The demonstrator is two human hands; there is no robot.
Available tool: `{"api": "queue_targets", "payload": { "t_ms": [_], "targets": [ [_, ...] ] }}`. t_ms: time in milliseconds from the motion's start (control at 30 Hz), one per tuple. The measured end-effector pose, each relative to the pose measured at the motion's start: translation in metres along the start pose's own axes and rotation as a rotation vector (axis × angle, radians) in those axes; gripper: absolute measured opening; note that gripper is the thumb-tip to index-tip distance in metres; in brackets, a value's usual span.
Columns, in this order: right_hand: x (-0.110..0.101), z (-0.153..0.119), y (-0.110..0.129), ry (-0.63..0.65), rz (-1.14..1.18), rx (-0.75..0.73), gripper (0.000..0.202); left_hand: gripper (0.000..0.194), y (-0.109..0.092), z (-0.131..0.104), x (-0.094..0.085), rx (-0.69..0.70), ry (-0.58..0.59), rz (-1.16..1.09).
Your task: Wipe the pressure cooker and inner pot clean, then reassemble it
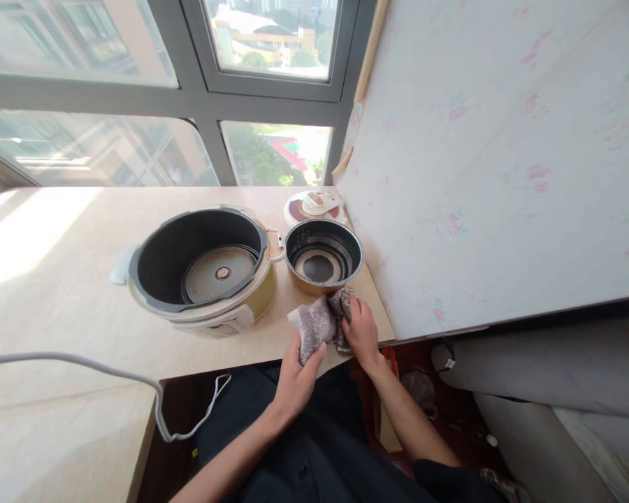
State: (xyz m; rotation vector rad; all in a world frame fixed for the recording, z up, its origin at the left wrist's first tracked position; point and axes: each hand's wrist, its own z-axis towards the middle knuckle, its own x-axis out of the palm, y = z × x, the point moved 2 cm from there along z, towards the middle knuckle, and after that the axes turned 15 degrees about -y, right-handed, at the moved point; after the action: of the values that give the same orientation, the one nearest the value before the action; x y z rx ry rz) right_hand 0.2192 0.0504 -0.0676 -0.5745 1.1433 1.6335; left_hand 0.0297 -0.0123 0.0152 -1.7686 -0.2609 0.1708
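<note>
A patterned grey-brown knit cloth [319,325] is held between my two hands at the table's front edge. My left hand [296,374] grips its lower left part, thumb on top. My right hand [361,328] has its fingers wrapped round the bunched right part. Just beyond the cloth stands a round inner pot [319,281] with a dark inside and a pale ring on its bottom. To the left is the cooker body [262,297], without its lid, showing a metal plate [204,274] inside. Behind the pot lies a white and red lid [322,204].
The light wooden table [73,300] runs along the window. A grey cable [84,358] crosses its left part and hangs over the front edge. A flowered wall panel [482,175] borders the right side. Grey padded furniture [550,356] stands at lower right.
</note>
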Motion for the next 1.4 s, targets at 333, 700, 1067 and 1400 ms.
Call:
{"api": "queue_targets", "payload": {
  "t_ms": [333, 700, 1067, 1400],
  "targets": [
    [0.017, -0.015, -0.008, 0.112, 0.648, 0.523, 0.044, 0.042, 0.01, 0.006, 0.041, -0.077, 0.315, -0.008],
    [-0.002, -0.011, 0.008, 0.422, 1.188, 1.04, 0.046, 0.056, 0.038, 0.02, 0.04, -0.432, 0.101, -0.373],
    [-0.038, -0.027, 0.009, 0.54, 1.152, 0.744, 0.106, 0.064, 0.046, 0.029, 0.064, -0.623, 0.146, -0.408],
    [-0.043, -0.019, -0.007, 0.263, 0.743, 0.667, 0.029, 0.063, 0.051, 0.037, 0.062, -0.622, 0.131, -0.357]
  ]
}}
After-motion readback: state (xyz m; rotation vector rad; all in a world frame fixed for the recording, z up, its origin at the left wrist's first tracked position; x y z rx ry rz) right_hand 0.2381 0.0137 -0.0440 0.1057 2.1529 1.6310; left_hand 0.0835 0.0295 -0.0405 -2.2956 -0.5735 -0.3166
